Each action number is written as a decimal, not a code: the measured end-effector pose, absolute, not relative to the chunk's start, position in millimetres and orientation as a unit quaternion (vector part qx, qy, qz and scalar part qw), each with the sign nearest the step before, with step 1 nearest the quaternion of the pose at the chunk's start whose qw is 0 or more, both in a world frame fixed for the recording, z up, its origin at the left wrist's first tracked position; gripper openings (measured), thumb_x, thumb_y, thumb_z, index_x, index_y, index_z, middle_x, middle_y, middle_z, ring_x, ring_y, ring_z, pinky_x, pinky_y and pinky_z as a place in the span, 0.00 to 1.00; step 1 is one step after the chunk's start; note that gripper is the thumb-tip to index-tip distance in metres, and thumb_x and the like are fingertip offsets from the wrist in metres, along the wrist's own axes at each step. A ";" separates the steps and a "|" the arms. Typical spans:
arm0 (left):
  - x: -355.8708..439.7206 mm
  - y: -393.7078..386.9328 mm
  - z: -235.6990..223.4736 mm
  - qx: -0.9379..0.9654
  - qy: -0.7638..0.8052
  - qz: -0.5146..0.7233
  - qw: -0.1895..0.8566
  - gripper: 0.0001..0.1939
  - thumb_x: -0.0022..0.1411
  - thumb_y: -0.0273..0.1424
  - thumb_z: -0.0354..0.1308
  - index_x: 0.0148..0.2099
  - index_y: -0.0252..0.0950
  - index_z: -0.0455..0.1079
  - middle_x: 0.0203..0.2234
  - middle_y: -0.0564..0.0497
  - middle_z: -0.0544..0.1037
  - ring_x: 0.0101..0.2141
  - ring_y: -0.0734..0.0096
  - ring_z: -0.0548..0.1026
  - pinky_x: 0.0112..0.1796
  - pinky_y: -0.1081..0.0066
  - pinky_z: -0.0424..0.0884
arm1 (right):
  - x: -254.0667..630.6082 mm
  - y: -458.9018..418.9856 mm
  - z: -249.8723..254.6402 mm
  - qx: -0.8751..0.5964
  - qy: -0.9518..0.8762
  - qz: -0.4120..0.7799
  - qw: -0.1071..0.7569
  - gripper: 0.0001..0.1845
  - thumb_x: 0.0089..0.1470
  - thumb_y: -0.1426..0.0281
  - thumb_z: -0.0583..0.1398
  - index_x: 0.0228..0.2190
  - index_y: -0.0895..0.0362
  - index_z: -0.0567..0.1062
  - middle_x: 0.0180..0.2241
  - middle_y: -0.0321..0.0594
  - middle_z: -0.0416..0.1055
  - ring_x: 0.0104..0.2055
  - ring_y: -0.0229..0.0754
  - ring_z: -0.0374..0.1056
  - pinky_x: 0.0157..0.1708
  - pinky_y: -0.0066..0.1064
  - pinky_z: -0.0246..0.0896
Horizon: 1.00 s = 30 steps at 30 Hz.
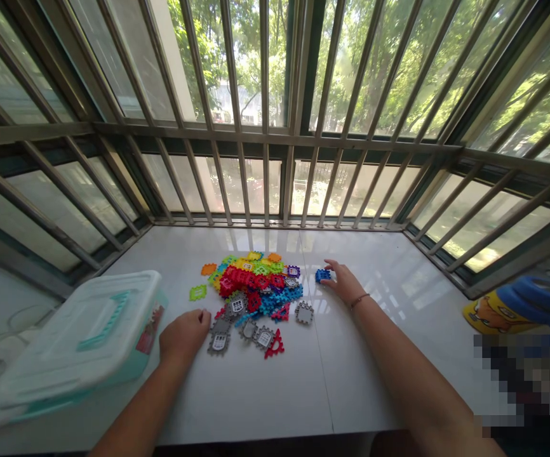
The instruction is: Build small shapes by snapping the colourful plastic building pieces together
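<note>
A heap of colourful interlocking plastic building pieces [251, 285] lies on the white tiled sill [256, 393]. My right hand [344, 282] is to the right of the heap, its fingertips gripping a small blue plastic building piece [322, 275]. My left hand [184, 336] rests with curled fingers at the heap's near left edge. It is beside a grey window-shaped piece [220, 336], and nothing shows in its grip. A red triangular piece [274, 344] lies nearer the middle of the sill.
A white plastic storage box [84, 336] with a teal handle stands at the sill's left side. Metal window bars [265, 171] run along the far edge. A yellow and blue toy [513, 304] sits at the right, beside a pixelated patch [517, 387].
</note>
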<state>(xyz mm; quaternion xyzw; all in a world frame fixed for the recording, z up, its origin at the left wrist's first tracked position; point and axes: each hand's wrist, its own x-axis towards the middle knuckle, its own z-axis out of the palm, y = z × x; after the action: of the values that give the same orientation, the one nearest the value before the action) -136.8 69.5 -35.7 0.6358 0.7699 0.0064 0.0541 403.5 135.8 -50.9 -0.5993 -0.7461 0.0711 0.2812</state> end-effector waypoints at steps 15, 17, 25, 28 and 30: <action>-136.0 69.5 -35.2 0.638 0.768 0.012 0.054 0.32 0.77 0.48 0.38 0.40 0.43 0.83 0.44 0.40 0.88 0.42 0.50 0.84 0.34 0.64 0.64 | 397.7 134.9 -54.1 -0.595 -0.754 0.081 0.265 0.41 0.59 0.65 0.73 0.69 0.50 0.68 0.57 0.48 0.80 0.59 0.58 0.76 0.63 0.55 0.71; -136.1 69.4 -35.4 0.639 0.767 0.013 0.055 0.33 0.77 0.47 0.38 0.41 0.44 0.84 0.44 0.40 0.87 0.42 0.50 0.84 0.34 0.65 0.64 | 397.7 135.1 -52.1 -0.594 -0.758 0.084 0.256 0.42 0.58 0.65 0.74 0.69 0.51 0.69 0.59 0.49 0.79 0.61 0.59 0.75 0.64 0.55 0.70; -137.0 70.8 -37.8 0.638 0.768 0.007 0.047 0.33 0.77 0.48 0.37 0.41 0.44 0.83 0.43 0.41 0.87 0.42 0.50 0.84 0.32 0.64 0.62 | 399.0 143.9 -43.7 -0.590 -0.771 0.108 0.214 0.47 0.55 0.66 0.75 0.72 0.48 0.68 0.58 0.48 0.80 0.59 0.59 0.77 0.62 0.52 0.73; -137.0 70.4 -37.8 0.638 0.769 0.010 0.050 0.32 0.77 0.48 0.38 0.41 0.43 0.83 0.43 0.40 0.87 0.42 0.50 0.84 0.32 0.65 0.62 | 398.9 148.1 -42.2 -0.591 -0.773 0.113 0.201 0.47 0.55 0.66 0.75 0.72 0.48 0.68 0.55 0.47 0.82 0.57 0.59 0.78 0.60 0.50 0.75; -137.0 69.9 -38.0 0.639 0.768 0.013 0.045 0.32 0.77 0.48 0.38 0.40 0.43 0.83 0.42 0.40 0.87 0.42 0.50 0.84 0.32 0.64 0.61 | 398.8 150.3 -41.2 -0.591 -0.774 0.114 0.196 0.47 0.54 0.65 0.75 0.72 0.49 0.69 0.55 0.48 0.82 0.57 0.59 0.79 0.60 0.50 0.75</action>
<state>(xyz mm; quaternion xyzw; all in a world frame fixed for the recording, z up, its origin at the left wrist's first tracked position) -137.0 69.9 -38.0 0.6387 0.7680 0.0130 0.0454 398.8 150.3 -41.2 -0.5907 -0.7743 0.1144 0.1960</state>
